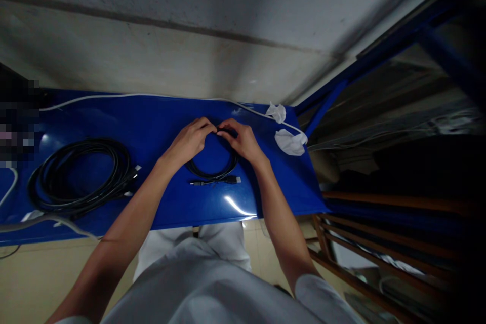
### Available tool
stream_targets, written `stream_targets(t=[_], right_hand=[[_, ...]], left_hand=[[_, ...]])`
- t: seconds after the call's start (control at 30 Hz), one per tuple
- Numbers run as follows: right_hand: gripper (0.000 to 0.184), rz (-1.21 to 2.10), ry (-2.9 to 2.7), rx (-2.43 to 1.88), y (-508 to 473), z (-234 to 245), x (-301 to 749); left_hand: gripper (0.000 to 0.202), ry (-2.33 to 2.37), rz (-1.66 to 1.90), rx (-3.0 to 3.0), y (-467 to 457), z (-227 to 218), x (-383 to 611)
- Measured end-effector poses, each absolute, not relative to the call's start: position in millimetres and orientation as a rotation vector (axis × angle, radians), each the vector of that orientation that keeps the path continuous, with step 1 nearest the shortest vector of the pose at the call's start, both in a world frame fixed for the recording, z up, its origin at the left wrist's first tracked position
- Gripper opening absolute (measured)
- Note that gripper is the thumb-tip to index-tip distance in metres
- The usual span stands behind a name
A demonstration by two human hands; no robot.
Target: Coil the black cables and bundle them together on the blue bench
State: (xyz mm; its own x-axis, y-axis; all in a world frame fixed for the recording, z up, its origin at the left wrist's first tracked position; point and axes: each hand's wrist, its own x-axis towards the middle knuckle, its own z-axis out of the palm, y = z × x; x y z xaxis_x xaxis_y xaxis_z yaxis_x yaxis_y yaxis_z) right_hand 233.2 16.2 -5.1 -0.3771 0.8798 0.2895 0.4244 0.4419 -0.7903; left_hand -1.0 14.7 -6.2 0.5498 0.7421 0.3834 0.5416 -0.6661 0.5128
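Note:
A small black USB cable [212,172] lies coiled on the blue table [152,121], its two plug ends side by side near the front edge. My left hand [189,140] and my right hand [243,140] meet at the top of the coil. Both pinch the cable there with closed fingers, fingertips almost touching. The loop hangs down toward me between my wrists.
A larger coil of black cable [79,177] lies on the left of the table. Two crumpled white papers [290,142] sit at the right end. A white cord [132,95] runs along the far edge by the wall. A blue frame and wooden racks [379,202] stand to the right.

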Motion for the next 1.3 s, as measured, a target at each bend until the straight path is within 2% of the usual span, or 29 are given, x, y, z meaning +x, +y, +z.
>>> stream_targets(t=[0.2,0.63,0.97,1.3], right_hand=[[0.02,0.824,-1.961,-1.105,16.6,-4.9,232.4],[0.022,0.831,-1.958,-1.092,16.6,-2.6,233.5],[0.028,0.895,-1.842,-1.112,15.9,-6.3,231.9],[0.039,1.153,-1.68,-1.064,17.2,-9.4,228.2]], left_hand=[[0.041,1.01,0.909,2.408,14.5,-7.4,0.6],[0.051,1.013,0.925,2.398,15.1,-8.2,0.5],[0.04,1.013,0.967,2.357,14.4,-5.3,2.3],[0.03,1.028,1.004,2.333,12.5,-0.5,5.0]])
